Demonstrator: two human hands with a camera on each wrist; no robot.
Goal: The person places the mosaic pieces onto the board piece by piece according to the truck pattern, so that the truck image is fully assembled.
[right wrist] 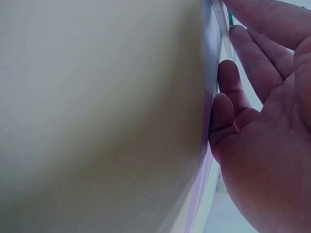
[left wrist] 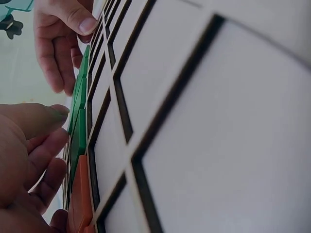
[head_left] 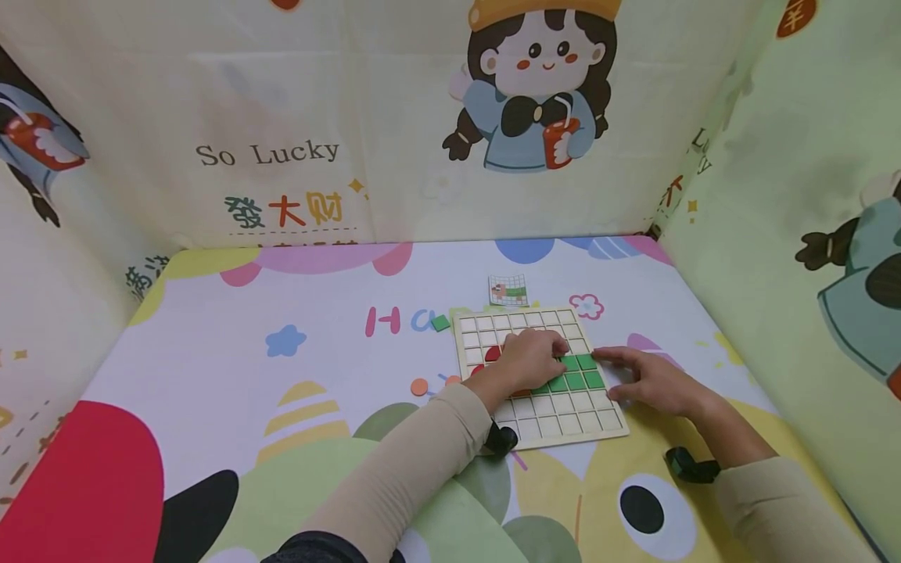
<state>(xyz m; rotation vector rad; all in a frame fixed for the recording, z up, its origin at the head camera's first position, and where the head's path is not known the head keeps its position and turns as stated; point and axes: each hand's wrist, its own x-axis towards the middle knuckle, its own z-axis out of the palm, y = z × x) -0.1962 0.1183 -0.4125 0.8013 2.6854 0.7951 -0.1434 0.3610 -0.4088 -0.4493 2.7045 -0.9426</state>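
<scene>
A square grid board (head_left: 563, 426) lies on the table with green tiles (head_left: 573, 381) in two rows, red pieces (head_left: 493, 353) to their left and an orange tile (left wrist: 79, 194) beside the green ones. My left hand (head_left: 529, 358) reaches over the board, its bent fingers right at the green tiles; no piece shows between thumb and fingers in the left wrist view. At the board's right edge is my right hand (head_left: 655, 381), fingers loosely extended and fingertips at the rim. My left hand and forearm hide part of the pieces.
A loose green tile (head_left: 440, 323) lies by the board's upper left corner. Behind the board is a small picture card (head_left: 508, 290) with a gridded pattern. A printed cloth (head_left: 211, 336) covers the table, and fabric walls (head_left: 394, 117) stand around it.
</scene>
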